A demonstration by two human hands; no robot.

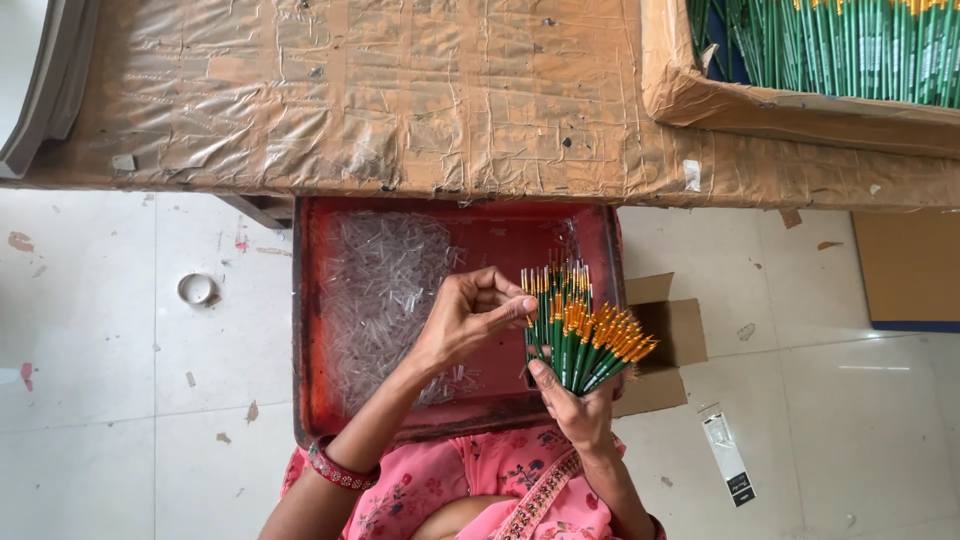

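- I see my right hand (580, 405) gripping a fanned bunch of green paint brushes (580, 335) by the handle ends, its fingers clamped around them, orange ferrules pointing up and outward.
- My left hand (470, 315) is at the bunch's left edge, its fingers pinched together on the tip of one brush; I cannot tell whether a clear cap sits between them.
- Both hands are over a red tray (315, 330) holding a heap of clear plastic tubes (385, 290), resting on my lap just below the tabletop (400, 100) edge.
- More green brushes (850, 45) lie in a cardboard box (700, 100) at the tabletop's far right corner.
- My worry: the fan is loose, so a slackened right-hand grip could spill brushes into the tray or onto the floor (120, 350).
- A hard pinch by the left fingers could bend bristles.
- The tray looks unsupported; a knee shift might tip it.
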